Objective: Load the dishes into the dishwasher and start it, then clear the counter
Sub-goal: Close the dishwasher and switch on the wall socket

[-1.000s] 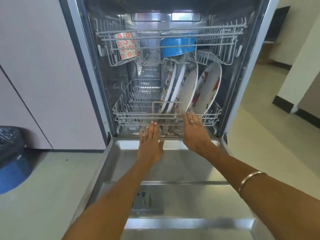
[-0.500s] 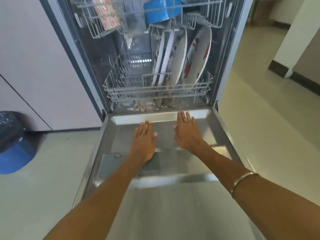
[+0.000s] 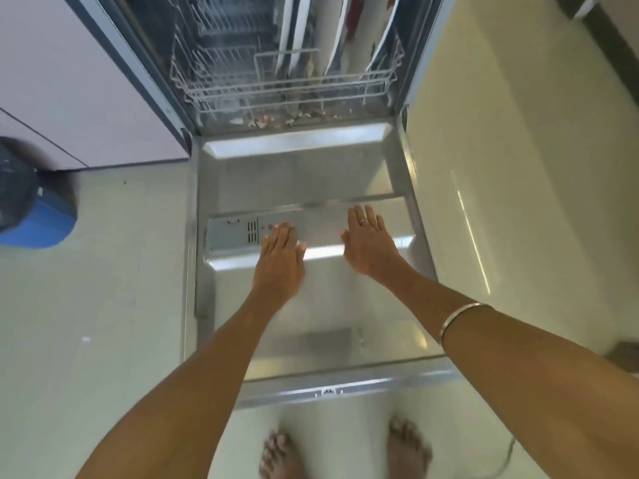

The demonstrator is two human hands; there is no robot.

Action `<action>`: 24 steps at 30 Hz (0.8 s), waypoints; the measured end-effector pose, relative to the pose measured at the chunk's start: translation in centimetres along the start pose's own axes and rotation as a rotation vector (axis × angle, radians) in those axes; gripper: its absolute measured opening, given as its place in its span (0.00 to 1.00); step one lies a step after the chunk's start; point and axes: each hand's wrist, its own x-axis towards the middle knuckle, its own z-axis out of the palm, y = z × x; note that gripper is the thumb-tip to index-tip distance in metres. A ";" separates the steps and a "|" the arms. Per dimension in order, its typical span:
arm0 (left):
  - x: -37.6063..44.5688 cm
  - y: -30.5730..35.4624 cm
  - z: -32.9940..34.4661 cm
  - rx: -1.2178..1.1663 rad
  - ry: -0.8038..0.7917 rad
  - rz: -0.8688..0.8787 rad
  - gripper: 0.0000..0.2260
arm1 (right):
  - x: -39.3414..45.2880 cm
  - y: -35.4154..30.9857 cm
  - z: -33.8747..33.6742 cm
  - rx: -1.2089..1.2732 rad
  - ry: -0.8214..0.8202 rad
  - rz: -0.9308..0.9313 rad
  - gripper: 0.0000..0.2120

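The dishwasher door (image 3: pixel 297 178) lies folded down flat in front of me, its steel inner face up. Behind it the lower rack (image 3: pixel 280 88) sits pushed inside, with several plates (image 3: pixel 340 32) standing on edge at its right. Food scraps lie on the tub floor under the rack's front. My left hand (image 3: pixel 280 261) and my right hand (image 3: pixel 368 243) are held flat with straight fingers over the middle of the door, beside the detergent compartment (image 3: pixel 235 233). Neither hand holds anything. Whether the palms touch the door I cannot tell.
A blue bin (image 3: pixel 34 216) with a dark liner stands on the floor at the left, next to pale cabinet fronts (image 3: pixel 69 91). My bare feet (image 3: pixel 345 451) stand just before the door's front edge (image 3: pixel 328 388). Light tiled floor lies on both sides.
Both hands have drawn back from the lower rack's front, across the door toward me. The view has tilted down, so the upper rack is out of sight.
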 end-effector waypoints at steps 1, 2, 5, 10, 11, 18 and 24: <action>-1.2 0.3 0.0 -0.017 -0.022 -0.015 0.24 | -1.0 0.1 0.2 0.004 -0.034 0.003 0.28; -2.3 0.5 0.1 -0.026 -0.045 -0.027 0.24 | -2.0 0.3 0.4 0.008 -0.070 0.007 0.28; -6.1 0.9 0.8 -0.053 -0.109 -0.042 0.24 | -5.5 0.4 1.4 0.040 -0.173 0.034 0.28; -12.4 1.4 3.1 -0.131 -0.143 -0.119 0.23 | -12.1 -0.2 3.5 0.127 -0.200 0.104 0.24; -13.5 1.4 3.4 -0.140 -0.153 -0.148 0.23 | -13.2 -0.5 3.8 0.150 -0.184 0.115 0.21; -20.3 2.2 4.9 -0.248 -0.167 -0.256 0.17 | -19.4 -1.4 5.0 0.135 -0.169 0.221 0.19; -22.7 2.9 6.5 -0.315 -0.110 -0.518 0.16 | -22.3 -1.4 8.3 0.301 -0.331 0.576 0.24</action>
